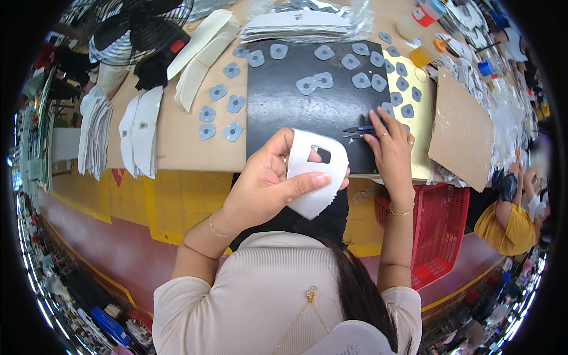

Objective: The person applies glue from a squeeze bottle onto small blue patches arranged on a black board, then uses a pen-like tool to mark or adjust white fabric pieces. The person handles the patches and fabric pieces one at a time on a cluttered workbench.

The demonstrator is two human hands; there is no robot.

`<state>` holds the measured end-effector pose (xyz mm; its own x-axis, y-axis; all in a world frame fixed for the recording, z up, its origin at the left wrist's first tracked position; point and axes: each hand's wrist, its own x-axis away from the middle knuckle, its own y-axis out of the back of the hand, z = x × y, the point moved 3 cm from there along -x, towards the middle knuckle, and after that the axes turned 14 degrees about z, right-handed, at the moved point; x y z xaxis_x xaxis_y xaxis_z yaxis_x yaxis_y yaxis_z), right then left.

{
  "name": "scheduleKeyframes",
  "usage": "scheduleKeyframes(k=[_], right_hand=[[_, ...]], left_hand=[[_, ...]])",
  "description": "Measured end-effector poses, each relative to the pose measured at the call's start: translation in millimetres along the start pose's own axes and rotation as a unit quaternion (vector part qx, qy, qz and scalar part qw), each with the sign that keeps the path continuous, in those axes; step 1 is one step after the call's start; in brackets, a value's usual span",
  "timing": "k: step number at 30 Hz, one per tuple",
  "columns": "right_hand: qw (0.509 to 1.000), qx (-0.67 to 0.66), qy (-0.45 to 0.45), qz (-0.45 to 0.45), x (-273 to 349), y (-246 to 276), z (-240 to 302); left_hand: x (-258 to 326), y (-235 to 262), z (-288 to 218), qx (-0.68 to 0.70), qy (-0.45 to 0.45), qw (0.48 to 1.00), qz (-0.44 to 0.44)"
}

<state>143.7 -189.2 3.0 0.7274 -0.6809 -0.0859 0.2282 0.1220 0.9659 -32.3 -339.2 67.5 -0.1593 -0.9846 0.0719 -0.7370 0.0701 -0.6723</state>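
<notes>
In my left hand (269,177) is a white fabric piece (307,204) with a rounded end and a squarish cut-out. My thumb presses its face, the fingers are behind it, and one fingertip shows through the cut-out. Over the right edge of the black mat (284,118), my right hand (390,145) has its thumb and index finger around the purple handles of small thread snips (358,131). The blades point left, toward the fabric piece. Several grey-blue rounded patches (350,62) with dark centres lie scattered on the mat's far half.
More patches lie on the brown table (201,154) and a yellow sheet (421,127). White fabric stacks (139,133) stand left, another stack (296,26) at the back. A fan (139,26), bottles (426,54), cardboard (461,130) and a red crate (441,231) surround the work area.
</notes>
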Motion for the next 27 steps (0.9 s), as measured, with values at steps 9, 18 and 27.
scheduleKeyframes(k=[9, 18, 27], right_hand=[[0.959, -0.27, -0.077, 0.024, 11, -9, -11], [0.909, -0.409, 0.082, -0.009, 32, 90, 87], [0.929, -0.369, 0.035, 0.016, 33, 88, 95]], left_hand=[[17, -6, -11, -0.071, 0.028, 0.996, -0.039], [21, -8, -6, -0.196, -0.052, 0.979, -0.017], [24, -10, -8, -0.236, -0.074, 0.969, 0.016]])
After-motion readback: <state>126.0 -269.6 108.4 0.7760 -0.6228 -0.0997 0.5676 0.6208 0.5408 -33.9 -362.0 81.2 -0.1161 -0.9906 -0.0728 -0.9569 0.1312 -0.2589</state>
